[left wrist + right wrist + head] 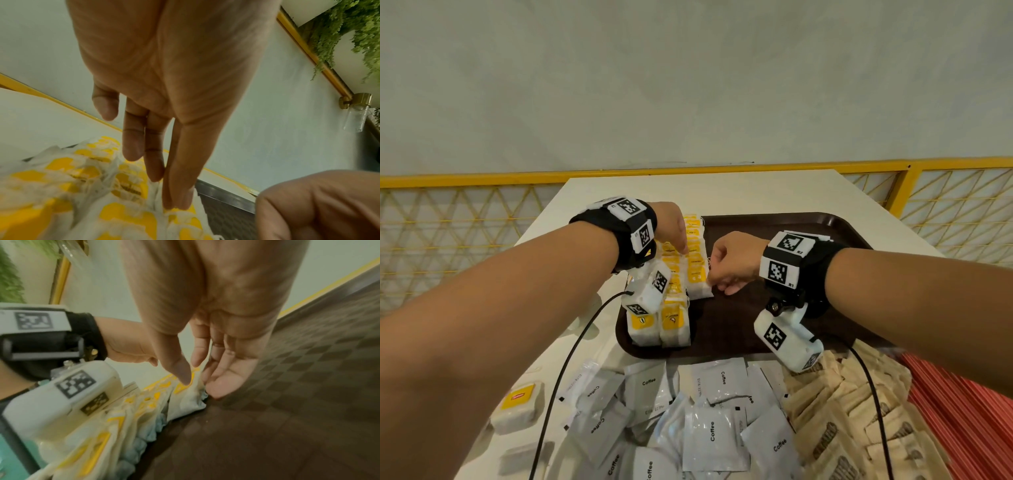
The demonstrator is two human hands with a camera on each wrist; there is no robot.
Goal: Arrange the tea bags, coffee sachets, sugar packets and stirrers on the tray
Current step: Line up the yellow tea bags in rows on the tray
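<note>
two rows of tea bags on tray: light, floppy. left hand flat, steadying tops; right hand pinching a bag's edge.

Yellow-and-white tea bags in overlapping rows on the brown tray's left side.

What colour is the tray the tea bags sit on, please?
Dark brown, with a faint checkered texture; the tray shows it best in the right wrist view.

Soft even indoor light; blurred wrist views, edges warped.
</note>
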